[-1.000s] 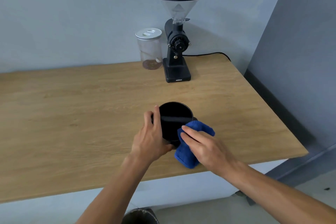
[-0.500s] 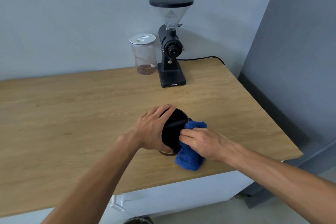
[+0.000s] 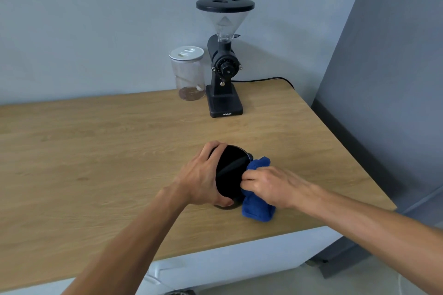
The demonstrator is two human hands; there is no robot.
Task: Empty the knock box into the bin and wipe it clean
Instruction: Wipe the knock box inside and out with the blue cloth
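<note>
A round black knock box [image 3: 230, 170] with a dark bar across its mouth rests tilted on the wooden table [image 3: 96, 155], its opening turned toward me and to the right. My left hand [image 3: 203, 175] grips its left side, fingers over the top rim and thumb under the lower rim. My right hand [image 3: 268, 184] holds a blue cloth [image 3: 257, 208] bunched against the box's right rim. Part of the cloth hangs down onto the table. The bin is barely visible at the bottom edge, below the table.
A black coffee grinder [image 3: 224, 74] with a clear hopper stands at the back of the table, its cable [image 3: 263, 79] trailing right. A clear jar [image 3: 188, 74] with a white lid stands just left of it. The table's right edge [image 3: 347, 163] runs close to a grey wall.
My left hand has shifted from the box's near side to over its top rim, tipping the box toward the right. My right hand has gathered the cloth and pressed it to the rim.
</note>
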